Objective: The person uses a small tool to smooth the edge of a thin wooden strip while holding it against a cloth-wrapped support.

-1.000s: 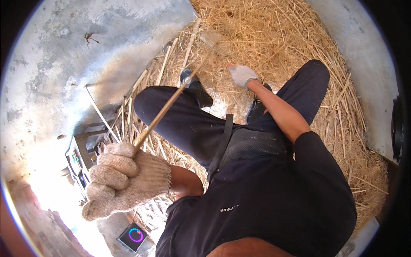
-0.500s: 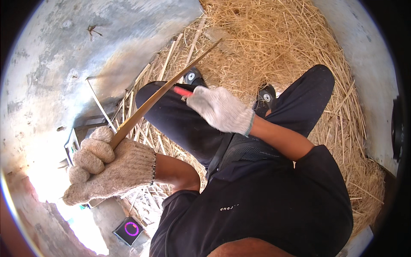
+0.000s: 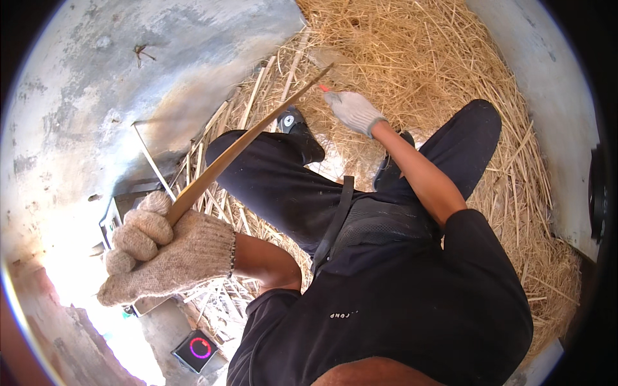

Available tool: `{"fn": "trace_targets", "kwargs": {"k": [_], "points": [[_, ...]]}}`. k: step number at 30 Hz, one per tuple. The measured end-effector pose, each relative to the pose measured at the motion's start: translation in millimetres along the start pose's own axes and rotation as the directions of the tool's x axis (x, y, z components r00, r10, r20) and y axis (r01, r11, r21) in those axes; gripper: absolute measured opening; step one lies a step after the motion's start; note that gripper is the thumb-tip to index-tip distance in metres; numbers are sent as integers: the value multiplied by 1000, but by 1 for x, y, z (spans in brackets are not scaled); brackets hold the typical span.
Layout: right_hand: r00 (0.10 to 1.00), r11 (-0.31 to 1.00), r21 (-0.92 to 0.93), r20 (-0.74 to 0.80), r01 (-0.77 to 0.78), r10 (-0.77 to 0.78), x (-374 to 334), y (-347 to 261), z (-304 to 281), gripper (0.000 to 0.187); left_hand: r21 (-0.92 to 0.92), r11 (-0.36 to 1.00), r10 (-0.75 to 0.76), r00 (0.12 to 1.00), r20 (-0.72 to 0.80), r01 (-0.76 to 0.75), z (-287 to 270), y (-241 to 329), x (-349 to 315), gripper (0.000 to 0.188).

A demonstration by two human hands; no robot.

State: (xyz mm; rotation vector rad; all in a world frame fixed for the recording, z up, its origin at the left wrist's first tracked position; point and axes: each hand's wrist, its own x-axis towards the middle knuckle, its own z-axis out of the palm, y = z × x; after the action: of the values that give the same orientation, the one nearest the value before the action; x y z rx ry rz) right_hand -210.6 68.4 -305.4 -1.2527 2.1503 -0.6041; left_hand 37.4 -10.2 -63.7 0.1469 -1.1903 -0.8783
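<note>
My left hand [image 3: 170, 251], in a beige knitted glove, is closed around the lower end of a long, flat, tan bamboo strip [image 3: 235, 151]. The strip slants up and away to the right, over my left knee, and narrows to a point at its far end. Near that tip my right hand [image 3: 355, 113], in a pale knitted glove, is closed on a small tool with a red part [image 3: 324, 88] showing past the fingers. The rest of the tool is hidden or too small to make out.
Thin, straw-like shavings [image 3: 399, 45] cover the floor ahead and to the right. Split sticks [image 3: 257, 90] lean along the weathered wall [image 3: 161, 58] at left. My legs [image 3: 277, 183] are bent under the strip. A dark device with a glowing ring [image 3: 196, 350] lies at lower left.
My right hand has moved away from me along the strip, from beside my left knee to near the tip. The left hand and the strip have hardly moved.
</note>
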Motion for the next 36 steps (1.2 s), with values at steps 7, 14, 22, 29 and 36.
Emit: {"fn": "trace_targets", "kwargs": {"k": [7,14,22,29,36], "points": [[869,660,575,-219,483,-444,-122,-138,-52,14,-120,993,-12,997,79,22,11,5,-3,48],[828,896,-132,-344,425,-443,-59,-78,17,27,-34,999,-29,1000,-9,29,11,6,-4,48],[944,968,-29,-232,-249,236,26,44,40,62,-183,983,-11,999,51,20,25,14,-15,62],[995,810,585,-50,-40,85,-45,-67,-38,63,-404,899,9,912,409,172,7,0,5,53],[925,796,470,-208,381,-319,-159,-141,-48,21,-365,921,46,895,444,134,22,11,-11,51]]}}
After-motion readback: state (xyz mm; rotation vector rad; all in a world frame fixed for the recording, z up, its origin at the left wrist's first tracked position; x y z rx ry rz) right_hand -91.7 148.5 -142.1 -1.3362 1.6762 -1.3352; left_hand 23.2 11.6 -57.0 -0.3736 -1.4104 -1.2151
